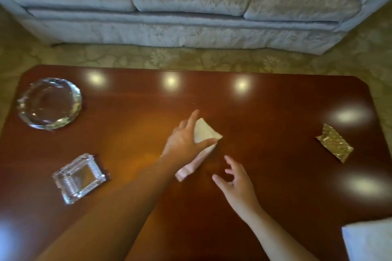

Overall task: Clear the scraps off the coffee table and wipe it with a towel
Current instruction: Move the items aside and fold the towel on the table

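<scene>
A pale paper scrap (204,132) lies near the middle of the dark red wooden coffee table (275,186). My left hand (184,140) holds it between thumb and fingers, the index finger stretched out past its far corner. A pinkish strip (191,167) of the scrap trails toward me under the hand. My right hand (236,184) hovers just to the right and nearer me, fingers loosely spread, holding nothing. A gold patterned wrapper scrap (335,143) lies at the table's right side. A white towel (369,239) shows at the bottom right corner.
A round glass ashtray (49,103) stands at the table's far left. A square glass dish (79,177) sits nearer me on the left. Beyond the table are a patterned carpet (191,57) and a grey sofa (191,6).
</scene>
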